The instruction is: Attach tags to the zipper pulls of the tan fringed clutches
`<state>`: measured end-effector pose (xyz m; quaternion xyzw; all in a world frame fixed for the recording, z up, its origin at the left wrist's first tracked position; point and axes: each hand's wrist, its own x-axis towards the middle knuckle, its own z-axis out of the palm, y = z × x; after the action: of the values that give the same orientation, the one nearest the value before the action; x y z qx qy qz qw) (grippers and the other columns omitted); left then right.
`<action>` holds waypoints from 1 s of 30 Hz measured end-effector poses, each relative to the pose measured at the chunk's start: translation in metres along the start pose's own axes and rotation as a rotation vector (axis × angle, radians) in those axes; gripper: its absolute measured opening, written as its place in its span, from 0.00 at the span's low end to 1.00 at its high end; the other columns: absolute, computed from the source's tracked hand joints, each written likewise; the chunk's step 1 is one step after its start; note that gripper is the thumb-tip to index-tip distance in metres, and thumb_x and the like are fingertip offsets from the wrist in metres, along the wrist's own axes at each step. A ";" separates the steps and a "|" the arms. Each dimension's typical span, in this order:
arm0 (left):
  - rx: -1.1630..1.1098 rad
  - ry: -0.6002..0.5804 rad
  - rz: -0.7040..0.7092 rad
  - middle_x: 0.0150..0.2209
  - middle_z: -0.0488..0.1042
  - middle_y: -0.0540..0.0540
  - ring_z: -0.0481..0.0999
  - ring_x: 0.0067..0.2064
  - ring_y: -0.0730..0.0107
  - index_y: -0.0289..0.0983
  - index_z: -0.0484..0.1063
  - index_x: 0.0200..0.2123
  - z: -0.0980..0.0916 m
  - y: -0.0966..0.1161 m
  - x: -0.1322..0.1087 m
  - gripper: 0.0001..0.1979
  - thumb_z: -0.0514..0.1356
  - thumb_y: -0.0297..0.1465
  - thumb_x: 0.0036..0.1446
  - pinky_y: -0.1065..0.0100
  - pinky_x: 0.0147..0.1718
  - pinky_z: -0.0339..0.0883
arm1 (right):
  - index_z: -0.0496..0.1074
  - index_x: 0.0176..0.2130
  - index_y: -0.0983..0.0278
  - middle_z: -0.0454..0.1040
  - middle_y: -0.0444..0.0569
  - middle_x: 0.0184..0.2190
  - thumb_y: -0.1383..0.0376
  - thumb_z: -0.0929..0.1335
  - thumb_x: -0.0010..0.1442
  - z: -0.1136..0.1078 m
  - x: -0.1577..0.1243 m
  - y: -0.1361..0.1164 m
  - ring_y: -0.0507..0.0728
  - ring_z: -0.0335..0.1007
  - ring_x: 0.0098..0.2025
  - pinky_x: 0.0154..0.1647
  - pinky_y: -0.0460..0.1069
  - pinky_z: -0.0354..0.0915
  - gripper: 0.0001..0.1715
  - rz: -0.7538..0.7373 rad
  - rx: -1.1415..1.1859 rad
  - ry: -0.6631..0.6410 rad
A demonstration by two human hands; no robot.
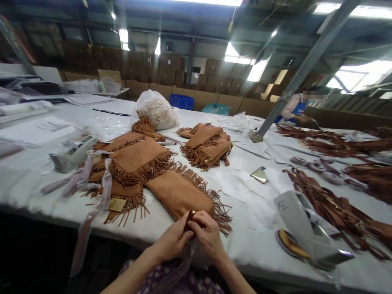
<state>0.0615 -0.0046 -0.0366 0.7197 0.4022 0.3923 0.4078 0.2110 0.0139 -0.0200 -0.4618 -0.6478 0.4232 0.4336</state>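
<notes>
- A warehouse-like room, with cardboard boxes (171, 67) stacked along the back wall, holds a long white surface (245, 245) that runs across the whole view.
- At the near edge, the person's left hand (173, 241) and right hand (208, 237) meet fingertip to fingertip. Both are closed in a narrow pinch on the near end of a fringed suede bag (179, 192).
- Between the fingers sits a small dark fitting (190, 214), too small to tell apart further.
- The bag lies flat and slantwise on the surface, with its far end touching a stack of bags (137, 157) of the same tan suede. Fringe hangs along its right edge.
- Judged by its look, the bag is light, soft and limp. It would likely fold and drag if lifted by one corner, and the fringe could snag or tangle. The plain flat panel or the firm near end seems the better hold.
- A second pile of bags (206, 145) lies further back, near a stuffed clear plastic sack (157, 108).
- A grey tape dispenser (73, 153) stands to the left and a white tape dispenser (306, 228) to the right, with a phone (259, 174) between the piles.
- Brown fringed straps (337, 208) spread over the right side, where a co-worker (294, 106) stands behind a slanting metal post (303, 69).
</notes>
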 end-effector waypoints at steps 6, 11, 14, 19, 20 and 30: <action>0.190 0.201 -0.107 0.50 0.73 0.36 0.71 0.51 0.56 0.34 0.65 0.55 0.031 -0.026 -0.001 0.21 0.42 0.34 0.65 0.55 0.51 0.65 | 0.73 0.46 0.62 0.73 0.45 0.28 0.55 0.68 0.54 -0.011 -0.002 0.031 0.53 0.68 0.25 0.27 0.48 0.67 0.21 0.195 0.193 0.079; 0.171 0.196 -0.190 0.39 0.76 0.39 0.75 0.41 0.58 0.36 0.70 0.45 0.033 -0.017 0.006 0.20 0.41 0.36 0.65 0.59 0.42 0.68 | 0.74 0.38 0.62 0.74 0.44 0.28 0.57 0.70 0.53 -0.017 0.007 0.029 0.52 0.69 0.26 0.26 0.46 0.65 0.14 0.188 0.205 0.047; 0.141 0.109 -0.149 0.45 0.75 0.40 0.73 0.47 0.59 0.38 0.67 0.51 0.030 -0.015 0.004 0.19 0.44 0.37 0.65 0.62 0.47 0.66 | 0.75 0.33 0.62 0.74 0.44 0.27 0.59 0.68 0.56 -0.019 0.012 0.021 0.51 0.69 0.24 0.26 0.46 0.64 0.09 0.108 0.027 0.023; 0.156 -0.020 -0.172 0.39 0.76 0.41 0.73 0.42 0.61 0.38 0.71 0.42 0.023 -0.017 0.004 0.18 0.42 0.34 0.65 0.64 0.42 0.65 | 0.75 0.37 0.63 0.75 0.47 0.29 0.66 0.67 0.56 -0.023 0.016 0.013 0.54 0.70 0.32 0.36 0.47 0.64 0.07 -0.151 -0.319 -0.074; 0.153 -0.036 -0.175 0.38 0.76 0.42 0.73 0.40 0.61 0.38 0.71 0.41 0.022 -0.016 0.006 0.18 0.42 0.33 0.65 0.64 0.41 0.65 | 0.75 0.41 0.64 0.75 0.48 0.31 0.67 0.67 0.56 -0.025 0.015 0.012 0.54 0.70 0.33 0.37 0.48 0.63 0.11 -0.177 -0.347 -0.091; -0.039 -0.019 -0.221 0.40 0.76 0.43 0.77 0.42 0.64 0.39 0.63 0.51 0.024 -0.021 0.009 0.16 0.45 0.35 0.64 0.70 0.41 0.69 | 0.74 0.31 0.62 0.74 0.41 0.27 0.71 0.69 0.54 -0.035 0.012 0.018 0.50 0.69 0.30 0.34 0.43 0.61 0.04 -0.032 -0.255 -0.097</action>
<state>0.0806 0.0048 -0.0621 0.6666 0.4676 0.3457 0.4663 0.2457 0.0344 -0.0254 -0.4817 -0.7240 0.3522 0.3461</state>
